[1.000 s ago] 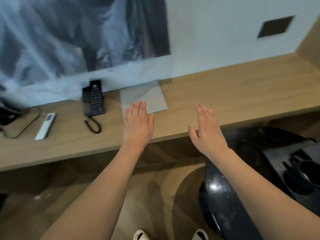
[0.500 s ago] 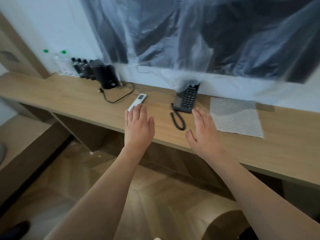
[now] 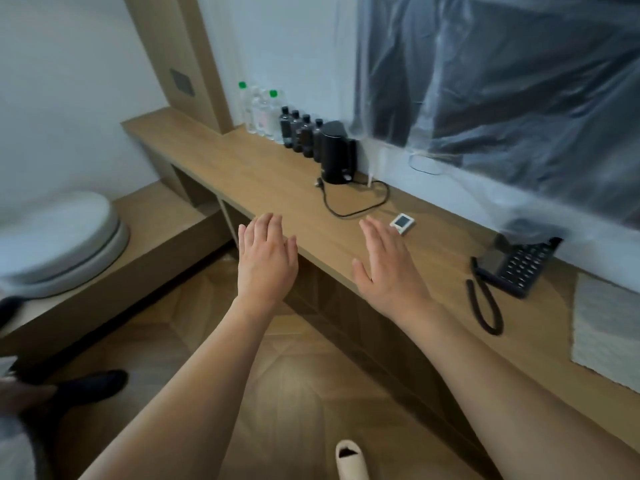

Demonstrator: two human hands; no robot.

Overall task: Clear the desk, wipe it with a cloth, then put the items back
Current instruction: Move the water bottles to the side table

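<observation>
A: What's along the desk (image 3: 263, 174), starting at the far left?

B: Clear water bottles (image 3: 258, 112) with green caps stand against the wall, then a row of small dark bottles (image 3: 300, 135), then a black kettle (image 3: 337, 152). I'd guess they're pushed to the back to leave the front edge free. The kettle's cord (image 3: 356, 206) loops loose across the wood, plugged into nothing that I can see.

A: And the hands?

B: The left hand (image 3: 266, 259) hovers flat at the desk's front edge, fingers straight and pressed together, holding nothing. The right hand (image 3: 388, 268) is the same, palm down over the wood, its fingertips just short of the white remote (image 3: 402, 223).

A: So nothing's cleared yet?

B: It seems so. Everything sits on the desk, so clearing looks like the step in hand, and the remote is nearest.

A: Further right?

B: A black phone (image 3: 516, 268) near the wall, its coiled cord (image 3: 483, 306) trailing toward the front edge, and the cloth (image 3: 606, 330) lying flat beside it, ready for wiping.
</observation>
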